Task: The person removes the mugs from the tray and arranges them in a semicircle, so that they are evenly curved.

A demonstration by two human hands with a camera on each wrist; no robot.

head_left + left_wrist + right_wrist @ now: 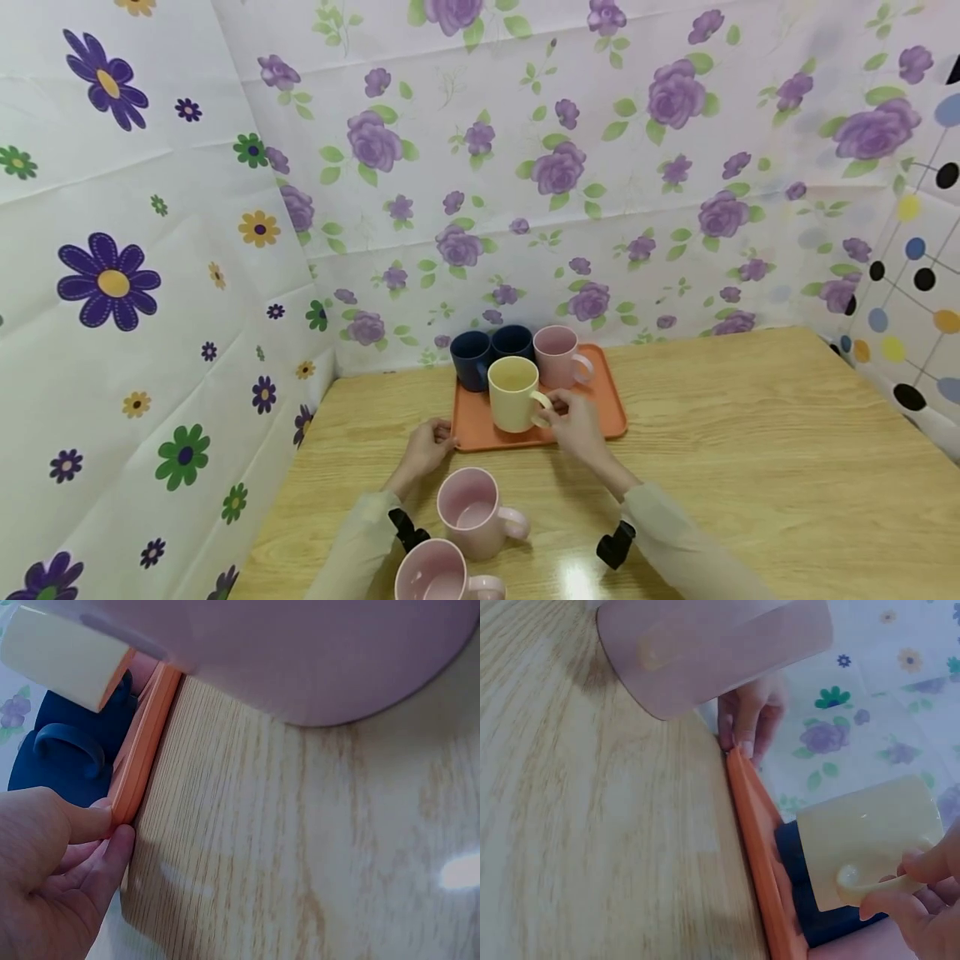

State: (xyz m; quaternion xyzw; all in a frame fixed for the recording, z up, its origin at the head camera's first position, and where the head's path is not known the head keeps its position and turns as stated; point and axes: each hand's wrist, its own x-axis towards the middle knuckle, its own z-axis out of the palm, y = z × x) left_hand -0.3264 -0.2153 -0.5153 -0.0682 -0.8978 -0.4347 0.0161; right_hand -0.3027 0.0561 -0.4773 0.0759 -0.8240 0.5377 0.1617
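My right hand [579,425] pinches the handle of a pale yellow mug [513,407], which is upright over the front middle of an orange tray [474,427]. The right wrist view shows thumb and fingers on that handle [881,886]. At the tray's front left corner, my left hand [426,450] pinches the rim between thumb and fingers, as the left wrist view shows. Behind the yellow mug stand two navy mugs, one at the left [468,365] and one in the middle [513,340], with a pink mug [553,362] to their right.
Two more pink mugs, one nearer the tray [471,521] and one closer to me [431,575], stand on the wooden table [750,450] between my forearms, handles to the right. Flowered cloth [480,200] hangs behind the table, with more cloth along both sides.
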